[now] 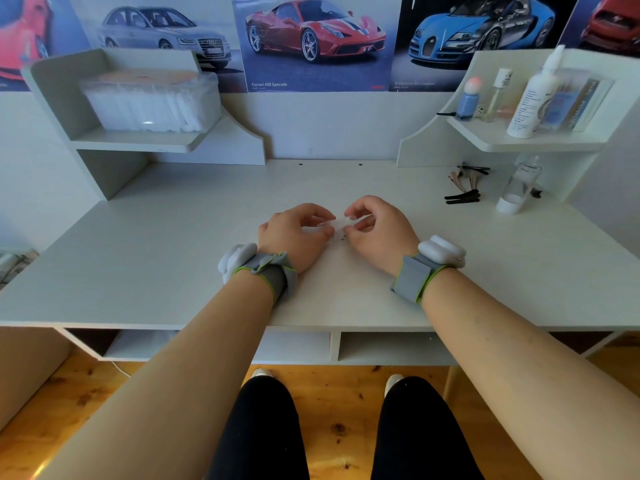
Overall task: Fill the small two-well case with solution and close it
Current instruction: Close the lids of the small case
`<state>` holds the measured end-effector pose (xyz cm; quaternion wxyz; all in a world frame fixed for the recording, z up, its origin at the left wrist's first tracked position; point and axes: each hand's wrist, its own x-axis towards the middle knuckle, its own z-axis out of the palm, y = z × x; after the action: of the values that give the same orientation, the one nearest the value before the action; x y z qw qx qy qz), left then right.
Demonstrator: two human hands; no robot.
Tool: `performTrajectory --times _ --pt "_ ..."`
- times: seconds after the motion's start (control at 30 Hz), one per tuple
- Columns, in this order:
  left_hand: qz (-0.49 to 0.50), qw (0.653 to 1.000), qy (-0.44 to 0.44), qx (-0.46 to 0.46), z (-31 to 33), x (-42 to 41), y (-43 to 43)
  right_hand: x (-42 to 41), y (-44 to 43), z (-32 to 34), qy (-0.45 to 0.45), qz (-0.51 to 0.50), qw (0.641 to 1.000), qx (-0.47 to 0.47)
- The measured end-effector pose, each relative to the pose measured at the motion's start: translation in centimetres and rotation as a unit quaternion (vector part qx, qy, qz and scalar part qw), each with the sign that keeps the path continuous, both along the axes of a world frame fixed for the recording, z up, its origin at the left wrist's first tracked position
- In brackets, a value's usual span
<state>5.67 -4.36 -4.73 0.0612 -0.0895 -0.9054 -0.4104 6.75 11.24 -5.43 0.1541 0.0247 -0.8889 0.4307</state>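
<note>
Black-clad knees (263,427) over knotty wood floor (341,403); I see left hand (294,233) and right hand (379,230) pinching clear case (333,224) mid matte-white desk (166,258).

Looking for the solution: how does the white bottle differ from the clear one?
The white bottle is opaque, with printed text; the clear bottle is see-through with one white end. The white bottle stands on the right shelf; the clear bottle sits below on the desk. Both are to the right, untouched.
</note>
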Motion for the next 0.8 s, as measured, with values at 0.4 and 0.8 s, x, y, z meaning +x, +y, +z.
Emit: performTrajectory --times 0.4,0.8 --pt "0.010 1.000 -0.006 0.006 0.3 0.3 0.1 0.6 0.0 0.0 -0.006 0.029 1.000 -0.006" --pt "-0.033 0.999 0.015 -0.007 0.8 1.2 -0.1 0.5 0.2 0.0 -0.007 0.011 1.000 0.010"
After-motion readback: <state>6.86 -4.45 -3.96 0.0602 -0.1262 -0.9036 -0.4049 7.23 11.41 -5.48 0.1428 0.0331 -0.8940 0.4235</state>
